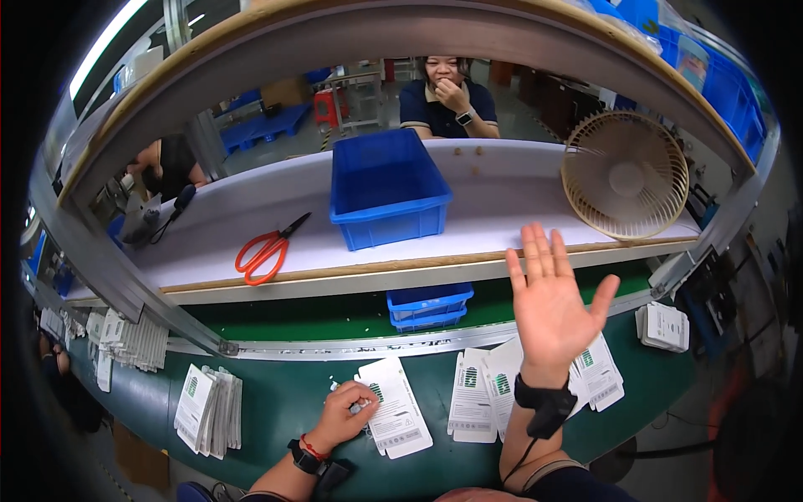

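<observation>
My right hand (556, 314) is raised with its palm showing and its fingers spread, and nothing is in it. It is in front of the shelf edge, above several white printed cartons (474, 397) that lie fanned on the green table (293, 397). My left hand (345, 416) lies on the table with its fingers curled, at the left edge of a single flat white carton (400, 418) with green print. Small pale bits show beside its knuckles. What the curled fingers hold, if anything, I cannot make out.
Stacks of white cartons (194, 402) stand at the left, another stack (663, 326) at the right. On the shelf are red-handled scissors (266, 255), a blue bin (389, 213) and a fan (626, 176). Smaller blue bins (429, 305) sit beneath. Behind the shelf is a person (418, 109).
</observation>
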Demonstrator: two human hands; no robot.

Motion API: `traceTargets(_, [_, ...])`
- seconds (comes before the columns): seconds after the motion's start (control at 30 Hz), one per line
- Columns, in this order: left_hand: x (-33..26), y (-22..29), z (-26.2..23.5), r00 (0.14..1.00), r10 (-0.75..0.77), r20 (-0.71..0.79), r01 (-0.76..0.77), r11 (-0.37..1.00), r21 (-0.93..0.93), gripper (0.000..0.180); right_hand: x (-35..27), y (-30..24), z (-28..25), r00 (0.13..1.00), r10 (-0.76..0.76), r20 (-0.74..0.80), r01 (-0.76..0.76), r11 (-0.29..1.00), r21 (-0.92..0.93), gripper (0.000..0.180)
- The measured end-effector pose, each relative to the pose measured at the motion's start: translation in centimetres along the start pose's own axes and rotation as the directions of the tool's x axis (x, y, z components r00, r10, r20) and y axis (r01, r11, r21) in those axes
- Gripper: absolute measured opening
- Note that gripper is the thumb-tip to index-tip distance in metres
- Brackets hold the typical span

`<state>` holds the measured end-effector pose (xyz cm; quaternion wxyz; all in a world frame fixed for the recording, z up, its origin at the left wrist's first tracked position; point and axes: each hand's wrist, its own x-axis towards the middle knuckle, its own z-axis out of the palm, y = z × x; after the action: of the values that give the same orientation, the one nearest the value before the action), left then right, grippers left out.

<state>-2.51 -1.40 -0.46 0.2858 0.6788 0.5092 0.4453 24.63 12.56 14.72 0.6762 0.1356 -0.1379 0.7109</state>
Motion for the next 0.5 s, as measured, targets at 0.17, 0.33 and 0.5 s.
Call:
traceTargets(0.17, [0.1,0.2,-0.2,1.0,0.013,0.014,-0.013,0.999,0.037,0.008,-1.2,0.2,0.9,0.98,0.111,-0.165,-0.144,0.969,-0.201,0.067])
traceTargets(0.33, [0.4,0.2,-0.1,1.0,0.024,0.009,-0.024,1.0,0.013,0.008,-0.3,0.4,-1.0,0.944,0.087,-0.318,-0.168,0.957,-0.236,0.04])
traceTargets(0.5, [0.2,0.1,-0.1,1.0,0.007,0.015,-0.008,1.0,0.024,0.008,-0.3,0.5,-0.7,0.94,0.078,-0.332,-0.174,0.948,-0.268,0.035])
